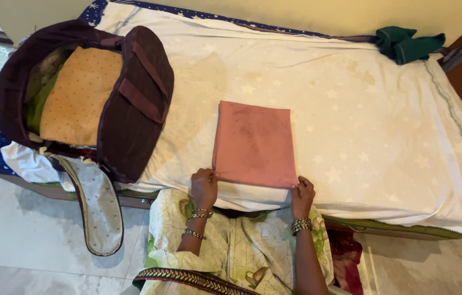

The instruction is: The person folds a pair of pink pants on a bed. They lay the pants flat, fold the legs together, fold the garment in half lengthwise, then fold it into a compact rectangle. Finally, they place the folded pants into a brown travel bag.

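The folded pink cloth (254,143) lies flat on the near edge of the bed (383,120), left hand (204,186) and right hand (302,192) pinching its near corners, seemingly squaring it before a lift toward the open maroon bag (132,104) far left.

The person wears a pale cream garment printed with green leaves, edged by a dark band with gold patterning. Beaded bangles circle both wrists: two sets above the left hand (204,187), one above the right hand (302,195).
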